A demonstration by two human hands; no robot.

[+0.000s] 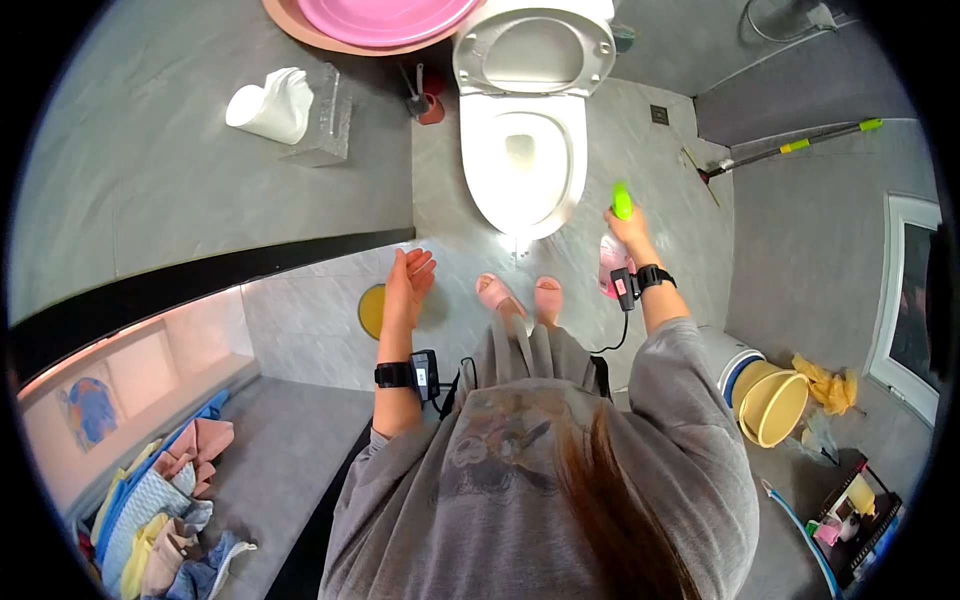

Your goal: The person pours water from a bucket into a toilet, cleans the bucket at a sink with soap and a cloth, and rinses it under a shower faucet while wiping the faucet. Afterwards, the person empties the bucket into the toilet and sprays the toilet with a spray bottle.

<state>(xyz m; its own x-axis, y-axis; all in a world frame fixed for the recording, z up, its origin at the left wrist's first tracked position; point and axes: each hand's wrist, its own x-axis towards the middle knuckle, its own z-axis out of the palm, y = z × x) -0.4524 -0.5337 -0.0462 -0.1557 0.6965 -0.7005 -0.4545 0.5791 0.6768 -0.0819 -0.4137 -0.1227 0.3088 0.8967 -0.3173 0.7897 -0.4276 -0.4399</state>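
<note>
My right hand is wrapped round a bottle with a bright green top; its pinkish body shows below the hand. It is to the right of the white toilet, whose lid and seat are raised. My left hand is held palm up, fingers apart, with nothing in it, left of the toilet and near a round yellow object. Both wrists wear black straps with small devices. Pink slippers are on my feet.
Pink basins and a tissue roll are at the upper left, with a toilet brush beside the toilet. A mop leans at the right. Buckets stand lower right; cloths hang lower left.
</note>
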